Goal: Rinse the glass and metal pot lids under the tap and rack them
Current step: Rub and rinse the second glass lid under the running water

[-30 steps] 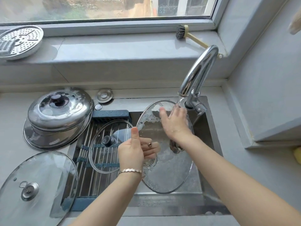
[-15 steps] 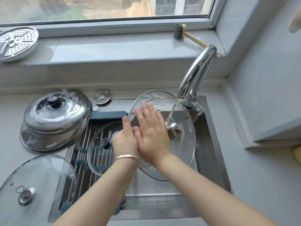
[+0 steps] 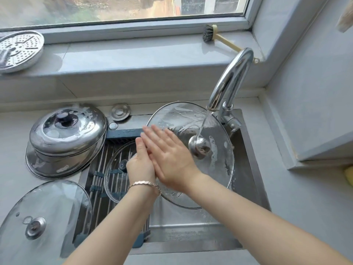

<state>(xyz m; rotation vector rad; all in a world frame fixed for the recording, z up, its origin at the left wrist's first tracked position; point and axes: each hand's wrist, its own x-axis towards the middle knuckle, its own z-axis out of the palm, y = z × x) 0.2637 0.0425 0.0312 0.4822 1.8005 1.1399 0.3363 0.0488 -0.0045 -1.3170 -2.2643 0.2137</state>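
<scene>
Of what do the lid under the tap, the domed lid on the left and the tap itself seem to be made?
The tap: bright, probably chromed metal. The rinsed lid: clear glass, as the sink shows through it, with a thin metal rim and shiny metal knob. The domed lid: polished metal, probably stainless steel, by its mirror-like reflections; its dark knob may be plastic.

- The one head-worn view looks forward and steeply down over the rectangular steel sink (image 3: 191, 247), facing the pale grey window sill (image 3: 133, 54).
- It sits close: two bare forearms (image 3: 114, 217) enter from the lower edge, and the curved chrome tap (image 3: 235, 73) is within reach.
- The wide angle takes in the grey counter (image 3: 296, 207) on both sides.
</scene>
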